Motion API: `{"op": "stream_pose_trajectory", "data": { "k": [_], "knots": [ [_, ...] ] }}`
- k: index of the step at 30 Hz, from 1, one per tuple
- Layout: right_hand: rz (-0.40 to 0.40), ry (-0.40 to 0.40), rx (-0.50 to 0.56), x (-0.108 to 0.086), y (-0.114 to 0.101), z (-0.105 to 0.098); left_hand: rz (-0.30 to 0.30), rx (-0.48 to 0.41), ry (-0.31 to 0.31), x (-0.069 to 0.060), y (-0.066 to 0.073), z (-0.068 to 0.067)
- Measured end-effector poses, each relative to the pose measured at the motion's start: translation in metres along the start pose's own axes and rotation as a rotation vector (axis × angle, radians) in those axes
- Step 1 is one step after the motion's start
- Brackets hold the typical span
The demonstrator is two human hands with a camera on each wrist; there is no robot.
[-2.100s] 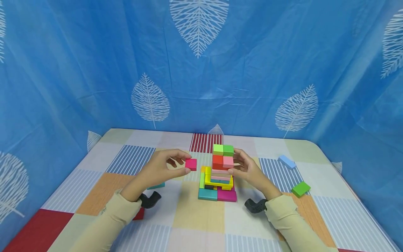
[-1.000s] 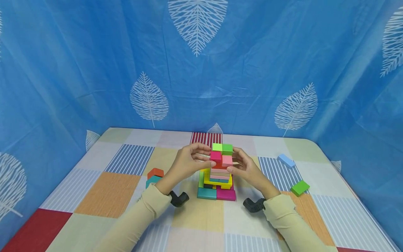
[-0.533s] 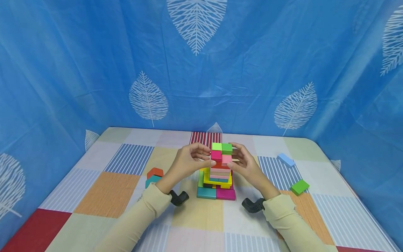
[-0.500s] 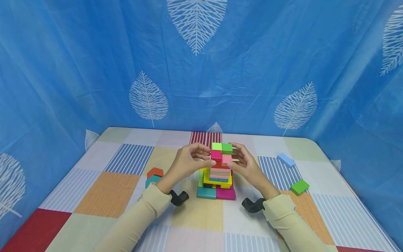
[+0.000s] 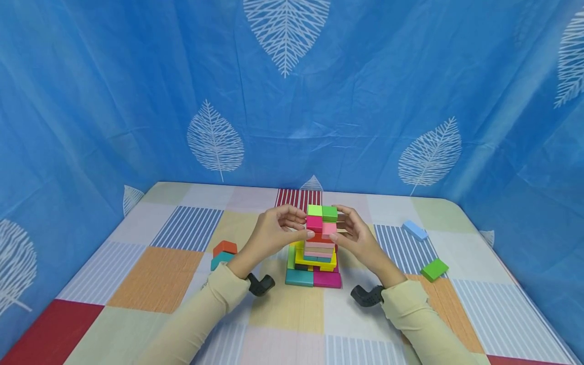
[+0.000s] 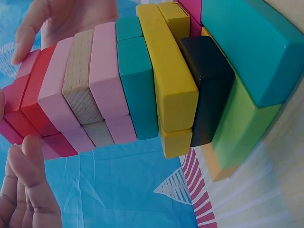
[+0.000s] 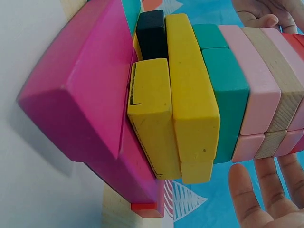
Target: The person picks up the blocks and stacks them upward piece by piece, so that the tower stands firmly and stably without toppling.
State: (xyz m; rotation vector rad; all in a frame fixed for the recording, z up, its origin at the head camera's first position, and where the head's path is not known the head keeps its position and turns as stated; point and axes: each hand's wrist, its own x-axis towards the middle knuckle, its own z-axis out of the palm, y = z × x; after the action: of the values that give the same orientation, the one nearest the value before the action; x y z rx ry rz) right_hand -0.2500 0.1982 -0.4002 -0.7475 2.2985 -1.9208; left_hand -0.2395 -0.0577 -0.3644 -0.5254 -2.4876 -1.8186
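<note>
A tower of coloured wooden blocks (image 5: 319, 252) stands at the middle of the table. My left hand (image 5: 274, 228) pinches a crimson block (image 5: 314, 223) at the upper front left of the tower, thumb in front. Opposite, my right hand (image 5: 358, 237) has its thumb on a pink block (image 5: 329, 229) and its fingers behind the tower top. Beside these two blocks, at the back, are a lime block (image 5: 314, 210) and a green block (image 5: 330, 213). In the right wrist view the right fingers (image 7: 268, 190) lie close to the tower's far side; contact there is unclear.
On the left lie an orange block (image 5: 225, 247) and a teal block (image 5: 222, 259), partly behind my left wrist. A light blue block (image 5: 414, 230) and a green block (image 5: 434, 269) lie on the right. A blue leaf-print curtain (image 5: 287, 126) encloses the table.
My left hand has moved right, bringing the crimson block from beside the tower onto its upper front left. My right hand stays at the tower. Over the last second both hands have barely moved.
</note>
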Motion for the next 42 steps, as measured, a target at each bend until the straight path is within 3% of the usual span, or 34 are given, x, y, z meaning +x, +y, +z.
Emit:
{"op": "stream_pose_trajectory", "data": {
  "k": [3,6,11,15,18,22,27,31,33,38,42],
  "knots": [
    [0.002,-0.003,0.005,0.0,0.001,0.0,0.007,0.026,-0.022,-0.003,-0.001,-0.006],
    [0.011,-0.017,0.007,0.0,0.003,-0.001,0.034,0.087,-0.095,-0.009,-0.004,-0.018],
    [0.018,-0.044,0.0,0.002,0.007,-0.002,0.09,0.168,-0.259,-0.029,-0.014,-0.048],
    [0.028,-0.046,-0.004,0.002,0.009,-0.001,0.087,0.193,-0.345,-0.05,-0.024,-0.075],
    [0.032,-0.043,-0.003,0.002,0.01,-0.001,0.045,0.182,-0.431,-0.066,-0.029,-0.099],
    [0.029,-0.043,0.0,0.002,0.011,-0.002,-0.057,0.155,-0.545,-0.086,-0.033,-0.133],
    [0.036,-0.039,-0.004,0.002,0.011,-0.002,-0.181,0.168,-0.57,-0.109,-0.043,-0.164],
    [0.04,-0.039,-0.008,0.002,0.011,-0.001,-0.311,0.092,-0.574,-0.123,-0.054,-0.174],
    [0.039,-0.039,-0.011,0.002,0.011,-0.001,-0.339,0.066,-0.59,-0.126,-0.06,-0.176],
    [0.036,-0.034,-0.013,0.002,0.011,-0.002,-0.286,0.149,-0.636,-0.125,-0.075,-0.177],
    [0.035,-0.035,-0.01,0.002,0.011,-0.002,-0.3,0.206,-0.596,-0.127,-0.071,-0.174]
  ]
}}
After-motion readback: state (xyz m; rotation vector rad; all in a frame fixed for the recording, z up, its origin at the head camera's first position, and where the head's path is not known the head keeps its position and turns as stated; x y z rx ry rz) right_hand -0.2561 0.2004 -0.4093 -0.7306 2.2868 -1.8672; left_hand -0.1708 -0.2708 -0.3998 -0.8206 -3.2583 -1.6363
